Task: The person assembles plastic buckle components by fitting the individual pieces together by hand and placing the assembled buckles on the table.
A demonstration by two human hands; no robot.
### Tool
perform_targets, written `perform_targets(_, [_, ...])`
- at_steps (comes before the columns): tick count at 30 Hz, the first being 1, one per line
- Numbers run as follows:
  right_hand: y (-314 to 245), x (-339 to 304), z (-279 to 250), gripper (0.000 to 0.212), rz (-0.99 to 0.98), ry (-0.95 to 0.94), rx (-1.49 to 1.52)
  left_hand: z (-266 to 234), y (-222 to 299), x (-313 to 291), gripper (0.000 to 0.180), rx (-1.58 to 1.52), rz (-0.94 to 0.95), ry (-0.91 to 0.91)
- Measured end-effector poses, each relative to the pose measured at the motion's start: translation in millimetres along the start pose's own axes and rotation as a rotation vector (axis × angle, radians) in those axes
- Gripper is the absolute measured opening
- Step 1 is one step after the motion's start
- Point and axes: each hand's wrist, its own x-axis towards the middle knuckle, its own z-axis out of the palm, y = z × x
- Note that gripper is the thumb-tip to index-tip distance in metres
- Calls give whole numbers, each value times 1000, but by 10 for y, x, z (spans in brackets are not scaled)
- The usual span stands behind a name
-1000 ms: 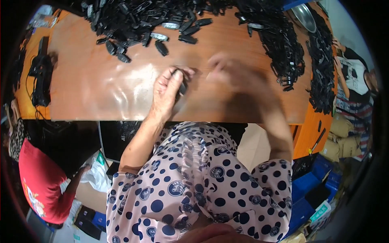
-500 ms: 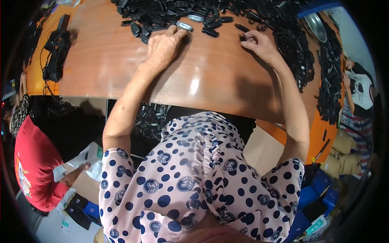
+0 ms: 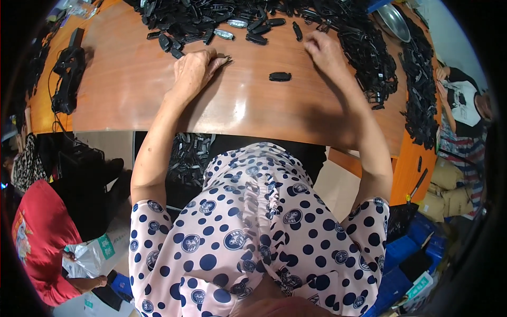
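My left hand (image 3: pixel 194 70) rests palm down on the brown wooden table (image 3: pixel 132 90), its fingertips touching a small dark piece near the edge of a big heap of black plastic parts (image 3: pixel 211 18). My right hand (image 3: pixel 323 53) hovers over the table at the heap's right side, fingers curled; whether it holds anything cannot be made out. One oblong black part (image 3: pixel 280 76) lies alone on the table between my two hands.
More black parts run down the table's right side (image 3: pixel 417 84). A metal bowl (image 3: pixel 393 21) sits at the far right. A black bundle with a cable (image 3: pixel 66 79) lies at the left. A person in red (image 3: pixel 37 238) sits lower left, another person (image 3: pixel 465 105) sits right.
Both my hands have drawn back a little from the heap toward me. A single black part now lies alone on the table between them.
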Motion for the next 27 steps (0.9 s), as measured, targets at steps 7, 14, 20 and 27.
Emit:
perform_targets(7, [268, 495, 108, 36, 319, -219, -9, -26, -164, -163, 21, -217, -78, 111])
perform_targets(14, [-46, 191, 115, 26, -30, -135, -105, -116, -86, -13, 30, 182, 321, -83])
perform_targets(20, [-683, -311, 16, 22, 365, -195, 739, 20, -64, 115, 24, 238, 424, -192])
perform_targets(27, [-1002, -601, 75, 15, 626, -234, 1290, 1, 167, 99, 29, -78, 278, -167])
